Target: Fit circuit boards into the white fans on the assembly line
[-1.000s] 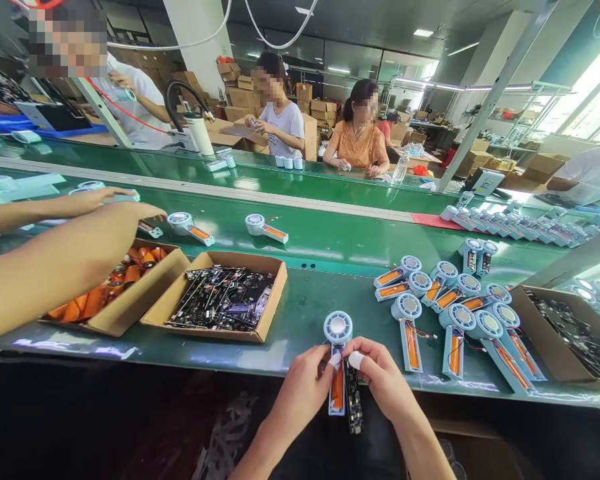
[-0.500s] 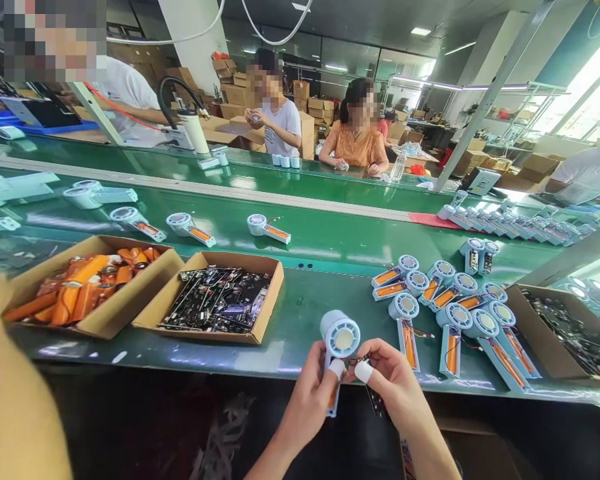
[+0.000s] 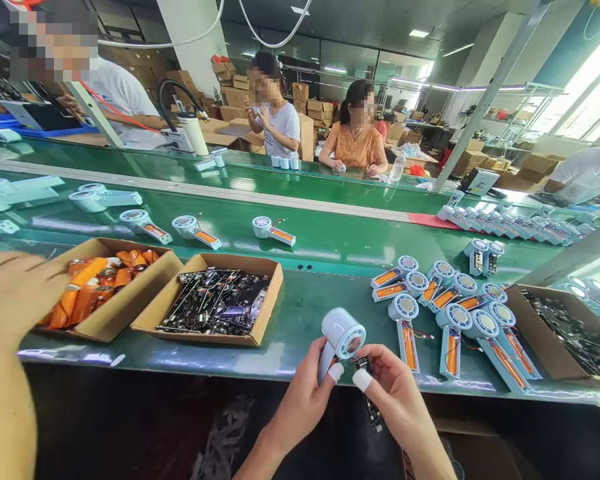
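My left hand [image 3: 307,393] is closed round the handle of a light blue fan unit [image 3: 341,332], its round head tilted above my fingers. My right hand [image 3: 393,387] pinches a narrow black circuit board [image 3: 373,410], which hangs down beside the unit. White coverings sit on both thumb tips. The hands are close together at the bench's front edge, with thin wires between them. To their right lie several similar units with orange batteries [image 3: 451,350] in their handles.
A box of orange batteries [image 3: 103,327] and a box of circuit boards [image 3: 260,327] stand left. Another person's arm [image 3: 10,313] reaches in at far left. More units lie on the green belt [image 3: 320,233]. A boards box [image 3: 535,333] stands right. People sit opposite.
The fan head in my left hand has tilted to the right, and the board hangs more visibly from my right hand. The neighbouring arm has reached toward the battery box. Belt units shifted slightly right.
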A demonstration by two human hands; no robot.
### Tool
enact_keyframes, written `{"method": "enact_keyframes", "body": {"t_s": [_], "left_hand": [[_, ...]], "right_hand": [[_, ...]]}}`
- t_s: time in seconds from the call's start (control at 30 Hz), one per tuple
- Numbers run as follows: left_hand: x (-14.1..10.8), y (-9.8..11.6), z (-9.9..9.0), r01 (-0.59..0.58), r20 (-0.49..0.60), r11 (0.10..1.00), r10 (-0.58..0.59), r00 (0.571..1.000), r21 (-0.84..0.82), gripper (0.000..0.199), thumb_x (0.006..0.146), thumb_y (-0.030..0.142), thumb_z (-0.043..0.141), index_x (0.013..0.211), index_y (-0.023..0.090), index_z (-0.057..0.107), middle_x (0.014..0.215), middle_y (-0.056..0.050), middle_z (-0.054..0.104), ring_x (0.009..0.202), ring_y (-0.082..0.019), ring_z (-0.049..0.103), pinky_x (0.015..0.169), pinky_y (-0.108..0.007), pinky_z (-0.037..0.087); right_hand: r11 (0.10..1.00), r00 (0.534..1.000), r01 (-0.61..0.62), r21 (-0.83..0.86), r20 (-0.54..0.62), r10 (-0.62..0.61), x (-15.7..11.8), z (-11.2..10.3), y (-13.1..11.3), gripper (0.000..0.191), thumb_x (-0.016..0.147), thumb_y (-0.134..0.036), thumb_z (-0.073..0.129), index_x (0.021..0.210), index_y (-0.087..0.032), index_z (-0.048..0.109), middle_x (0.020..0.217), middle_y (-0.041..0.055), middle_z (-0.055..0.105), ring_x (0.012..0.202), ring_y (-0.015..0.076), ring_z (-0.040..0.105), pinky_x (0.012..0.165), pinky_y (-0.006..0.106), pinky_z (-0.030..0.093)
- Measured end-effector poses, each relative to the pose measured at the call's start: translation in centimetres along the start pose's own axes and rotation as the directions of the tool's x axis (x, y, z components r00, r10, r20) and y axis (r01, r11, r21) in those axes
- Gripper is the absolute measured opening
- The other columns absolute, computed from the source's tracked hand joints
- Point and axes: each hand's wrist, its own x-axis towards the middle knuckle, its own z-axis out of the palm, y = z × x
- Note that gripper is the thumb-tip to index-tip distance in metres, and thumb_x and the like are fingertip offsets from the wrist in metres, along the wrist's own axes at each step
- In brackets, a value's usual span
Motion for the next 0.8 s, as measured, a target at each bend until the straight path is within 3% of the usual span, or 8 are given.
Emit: {"method": "enact_keyframes", "body": {"t_s": [0.13,0.23,0.33,0.4,0.5,0.57,0.7,0.8], "left_hand": [[-0.1,-0.6,0.6,-0.017,-0.125,0.999,0.021,0.992,0.039,0.042,0.095,0.039,0.050,0.130,0.015,0.051,0.126,-0.018,0.066,0.111,-0.029,0.064,0.097,-0.043,0.049],[-0.2,-0.8,0.9,0.012,-0.209,0.999,-0.005,0.978,0.032,0.040,0.096,0.039,0.049,0.128,0.016,0.051,0.125,-0.017,0.067,0.106,-0.027,0.065,0.091,-0.039,0.051],[-0.3,-0.6,0.8,0.027,-0.233,0.999,-0.020,0.972,0.027,0.038,0.096,0.041,0.047,0.127,0.017,0.052,0.115,-0.014,0.069,0.097,-0.024,0.066,0.086,-0.037,0.052],[-0.4,-0.3,0.7,0.036,-0.207,0.999,-0.036,0.978,-0.005,0.038,0.097,0.042,0.046,0.127,0.018,0.052,0.104,-0.010,0.071,0.088,-0.022,0.067,0.082,-0.035,0.053],[-0.5,0.4,0.4,0.070,-0.142,0.994,-0.081,0.987,-0.079,0.036,0.097,0.044,0.046,0.123,0.021,0.053,0.096,-0.006,0.069,0.081,-0.021,0.066,0.074,-0.030,0.053],[-0.5,0.7,0.2,0.081,-0.113,0.987,-0.097,0.989,-0.137,0.031,0.096,0.043,0.046,0.117,0.022,0.057,0.092,-0.004,0.067,0.081,-0.020,0.064,0.074,-0.029,0.052],[-0.7,0.6,0.0,0.105,-0.018,0.942,-0.117,0.993,-0.318,0.034,0.098,0.044,0.041,0.117,0.021,0.059,0.091,-0.003,0.066,0.080,-0.018,0.062,0.074,-0.028,0.052],[-1.0,0.1,0.3,0.120,0.038,0.910,-0.115,0.993,-0.397,0.042,0.098,0.048,0.041,0.127,0.021,0.055,0.099,-0.005,0.068,0.085,-0.019,0.064,0.075,-0.028,0.053]], "right_hand": [[0.946,0.986,0.080,-0.313,-0.116,-0.121,-0.3,0.1,1.3,0.034,0.084,-0.031,0.068,0.115,-0.023,0.056,0.097,0.0051,0.068,0.085,0.0201,0.065,0.076,0.031,0.053],[0.779,0.963,0.095,-0.620,-0.142,-0.230,-0.1,-0.4,1.7,0.017,0.090,-0.026,0.055,0.106,-0.023,0.057,0.091,0.0047,0.068,0.073,0.0189,0.062,0.067,0.029,0.047],[0.550,0.977,0.178,-0.816,0.079,-0.199,-0.1,-1.0,0.3,0.017,0.095,-0.021,0.044,0.087,-0.024,0.059,0.077,0.0029,0.066,0.067,0.0194,0.060,0.062,0.028,0.039],[0.498,0.962,0.263,-0.826,0.262,-0.073,-0.2,-1.1,-1.2,0.020,0.096,-0.022,0.047,0.081,-0.024,0.059,0.070,0.0007,0.063,0.063,0.0179,0.057,0.059,0.027,0.034],[0.575,0.897,0.330,-0.748,0.438,0.055,-0.2,-0.7,-3.0,0.014,0.089,-0.027,0.063,0.076,-0.023,0.060,0.064,-0.0033,0.060,0.055,0.0139,0.050,0.055,0.025,0.030],[0.677,0.883,0.310,-0.667,0.465,0.055,-0.1,-0.2,-3.1,0.019,0.089,-0.028,0.064,0.072,-0.022,0.059,0.061,-0.0042,0.059,0.053,0.0118,0.046,0.055,0.024,0.030],[0.916,0.925,0.050,-0.399,0.365,0.109,0.2,0.7,-1.0,0.043,0.099,-0.048,0.049,0.065,-0.021,0.050,0.051,-0.0047,0.051,0.046,0.0096,0.041,0.051,0.022,0.031],[0.976,0.947,-0.081,-0.202,0.291,0.139,0.1,1.2,0.8,0.054,0.096,-0.067,0.043,0.065,-0.022,0.043,0.047,-0.0068,0.041,0.042,0.0080,0.032,0.044,0.022,0.026]]}}
